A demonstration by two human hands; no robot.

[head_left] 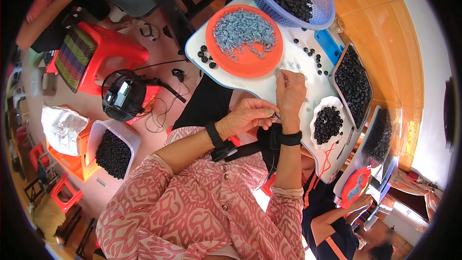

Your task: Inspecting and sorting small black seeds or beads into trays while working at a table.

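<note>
My left hand [250, 115] is closed in a pinch on a small black round part [274, 115], just past the table's near edge. Over the white table [240, 83], the fingers of my right hand [291, 91] are pressed together. A tiny pale piece seems to be at their tips, too small to name. Just beyond lies an orange-red plate [228, 67] with a heap of small, clear bluish pieces [245, 29]. A few similar clear pieces [291, 66] are scattered on the tabletop beside my right hand. Loose black parts [208, 58] sit left of the plate.
A blue basket [325, 14] of black parts stands at the back. To the right are a scalloped white dish [315, 137], a tray of black parts [353, 84] and red cord [327, 159]. Another person's arm [332, 221] works lower right. A red stool [113, 48] stands left.
</note>
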